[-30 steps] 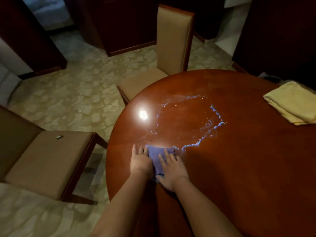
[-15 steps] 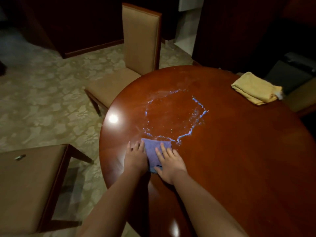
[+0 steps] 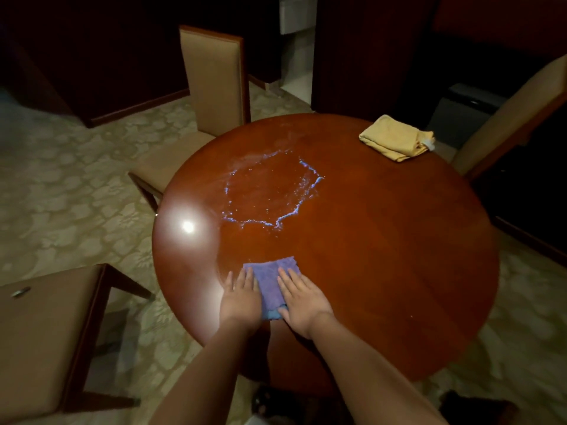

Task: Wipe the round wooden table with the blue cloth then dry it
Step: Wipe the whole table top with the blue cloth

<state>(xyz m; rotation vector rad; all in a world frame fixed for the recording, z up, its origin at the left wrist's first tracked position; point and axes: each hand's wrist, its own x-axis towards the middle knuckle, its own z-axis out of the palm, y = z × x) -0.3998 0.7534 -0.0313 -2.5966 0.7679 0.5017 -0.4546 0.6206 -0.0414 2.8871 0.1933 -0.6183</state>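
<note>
Table (image 3: 399, 271): round, polished wood, red-brown; a bright lamp glare sits near its 9 o'clock edge.
Blue cloth (image 3: 270, 276): lies flat on the table near the 6 o'clock edge, between the two hands and partly under both; its far edge reaches past the fingertips toward 12 o'clock.
Left hand (image 3: 241, 297): palm down, fingers straight and together, pressing the 9 o'clock side of the blue cloth.
Right hand (image 3: 302, 300): palm down, fingers straight and slightly spread, pressing the 3 o'clock side of the blue cloth.
Wet patch (image 3: 267, 194): a ring of shining droplets at the table's centre, at 12 o'clock from the blue cloth and apart from it.
Yellow cloth (image 3: 395, 138): folded, near the table's 1 o'clock edge, well apart from both hands.
Chairs: one (image 3: 211, 78) at 11 o'clock beside the table, one (image 3: 46, 332) at 8 o'clock, one (image 3: 515, 115) at 2 o'clock.
Floor (image 3: 76, 179): pale patterned carpet.
</note>
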